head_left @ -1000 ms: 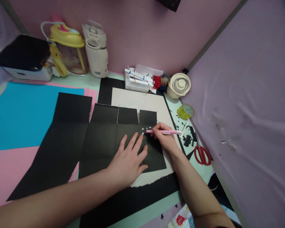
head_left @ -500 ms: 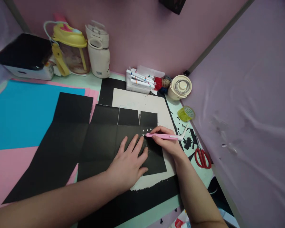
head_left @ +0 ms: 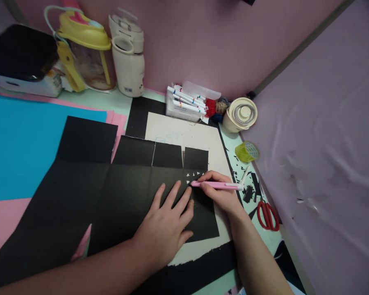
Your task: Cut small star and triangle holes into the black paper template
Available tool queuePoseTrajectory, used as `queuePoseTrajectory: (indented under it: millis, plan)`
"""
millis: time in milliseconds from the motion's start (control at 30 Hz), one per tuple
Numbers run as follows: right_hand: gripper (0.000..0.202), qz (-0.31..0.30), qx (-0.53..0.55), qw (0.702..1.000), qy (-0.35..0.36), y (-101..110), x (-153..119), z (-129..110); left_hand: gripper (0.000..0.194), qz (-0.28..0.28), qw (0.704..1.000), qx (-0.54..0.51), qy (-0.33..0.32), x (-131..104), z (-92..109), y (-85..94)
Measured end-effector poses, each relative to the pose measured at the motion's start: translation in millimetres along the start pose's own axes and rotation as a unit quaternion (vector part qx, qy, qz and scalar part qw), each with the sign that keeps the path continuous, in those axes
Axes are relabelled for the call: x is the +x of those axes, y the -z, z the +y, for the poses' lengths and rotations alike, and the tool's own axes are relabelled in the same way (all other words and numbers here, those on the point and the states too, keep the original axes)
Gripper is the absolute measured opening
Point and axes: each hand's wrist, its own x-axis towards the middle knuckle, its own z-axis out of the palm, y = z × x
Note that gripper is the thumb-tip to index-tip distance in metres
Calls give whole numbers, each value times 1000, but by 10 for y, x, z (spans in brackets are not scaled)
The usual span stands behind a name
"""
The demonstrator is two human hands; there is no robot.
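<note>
A creased sheet of black card (head_left: 132, 196) with slits along its far edge lies across the desk. My left hand (head_left: 169, 217) rests flat on it, fingers spread, holding nothing. In my right hand (head_left: 219, 191) is a slim pink craft knife (head_left: 213, 185), gripped like a pen, its tip on the card just beyond my left fingertips. Small star and triangle cut-outs (head_left: 193, 174) show white around the tip. Beneath the card lies a pale board (head_left: 184, 129) with a torn near edge. The blade itself is too small to make out.
Red-handled scissors (head_left: 268, 216) and black paper scraps (head_left: 249, 193) lie to the right. Behind stand a box of markers (head_left: 186, 104), a cream round container (head_left: 240, 114), a white bottle (head_left: 128, 61) and a yellow-lidded jug (head_left: 89, 53). Blue paper (head_left: 24, 143) spreads at left.
The view has shifted slightly closer, so things sit a little lower and wider. Both hands keep nearly the same place on the card, the knife tip still by the small cut-outs.
</note>
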Motion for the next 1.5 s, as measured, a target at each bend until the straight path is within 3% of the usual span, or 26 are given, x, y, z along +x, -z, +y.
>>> queuePoseTrajectory:
  millis: [567,1500]
  plan:
    - [5,13,-6,999,-32,-10,8,-36,55,17,1000,12,1,6,6,2]
    - [6,23,27,999,-26,16,12,32,56,17,1000,20,0,7,17,-12]
